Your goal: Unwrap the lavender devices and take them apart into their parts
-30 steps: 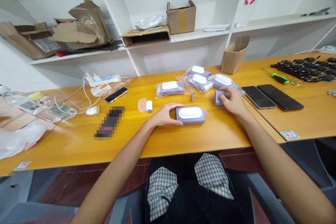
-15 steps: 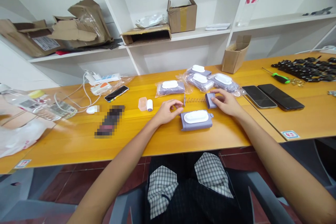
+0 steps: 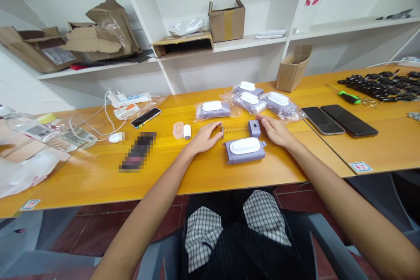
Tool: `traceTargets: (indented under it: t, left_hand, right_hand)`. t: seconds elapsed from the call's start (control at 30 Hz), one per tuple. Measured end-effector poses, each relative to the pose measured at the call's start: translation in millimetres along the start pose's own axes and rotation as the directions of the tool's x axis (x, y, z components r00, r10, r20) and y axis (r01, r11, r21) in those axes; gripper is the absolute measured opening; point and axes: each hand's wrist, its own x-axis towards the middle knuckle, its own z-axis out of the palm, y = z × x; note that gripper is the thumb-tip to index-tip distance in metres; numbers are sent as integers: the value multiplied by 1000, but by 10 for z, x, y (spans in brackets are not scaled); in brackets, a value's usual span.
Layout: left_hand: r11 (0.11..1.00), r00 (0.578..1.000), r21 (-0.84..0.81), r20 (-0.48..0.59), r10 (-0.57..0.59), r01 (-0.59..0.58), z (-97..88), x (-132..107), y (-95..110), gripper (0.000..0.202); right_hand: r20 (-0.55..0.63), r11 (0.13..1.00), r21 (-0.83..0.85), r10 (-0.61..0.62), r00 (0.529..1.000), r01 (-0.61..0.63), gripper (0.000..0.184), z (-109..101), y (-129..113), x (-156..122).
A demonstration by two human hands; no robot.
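Both open, the left hand (image 3: 205, 138) and right hand (image 3: 277, 132) flanked the light, springy coil spring (image 3: 234, 129) just behind the grey plastic case (image 3: 244, 151), best pinched at its ends.

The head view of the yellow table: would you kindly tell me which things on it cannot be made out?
Head view, the dark object on the table: pixelated, so its kind cannot be told.
Head view, the heap of small black parts: too small to identify, and cut off by the right edge.
Head view, the numbered tag: too small to read.
Head view, the bagged grey units: plastic wrap blurs their details.
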Motion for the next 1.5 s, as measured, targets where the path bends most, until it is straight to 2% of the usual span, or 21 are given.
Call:
traceTargets:
  t: [0.1, 0.2, 0.3, 0.4, 0.57, 0.73, 0.93, 1.5]
  left_hand:
    - [994, 996, 89, 56, -70, 64, -40, -10, -52, 58]
    - [967, 985, 224, 91, -144, 121, -38, -32, -70, 62]
    - [929, 974, 348, 133, -184, 128, -2, -66, -45, 64]
    - [901, 967, 411, 138, -215, 141, 37, -91, -6, 65]
    - [898, 966, 413, 131, -221, 149, 63, -89, -1, 65]
    - [929, 976, 345, 118, -182, 132, 87, -71, -80, 63]
    - [940, 979, 306, 86, -185, 151, 127, -54, -138, 65]
    - [946, 977, 280, 91, -194, 162, 82, -77, -56, 70]
  right_hand:
    - [14, 995, -102, 5, 1000, -3, 54, -72, 158, -11]
    - [133, 948, -306, -47, 990, 86, 58, -82, 237, -46]
    - [231, 873, -473, -5, 973, 117, 60, -29, 195, -86]
    - [260, 831, -550, 75, 963, 83, 64, 11, 116, -110]
    - [271, 831, -551, 90, 958, 78, 67, 2, 73, -126]
    - [251, 849, -516, 29, 968, 108, 67, 38, 92, -145]
    - [296, 857, -480, -46, 954, 190, 65, 128, 80, -71]
    - [306, 858, -487, -6, 952, 162, 63, 127, 24, -41]
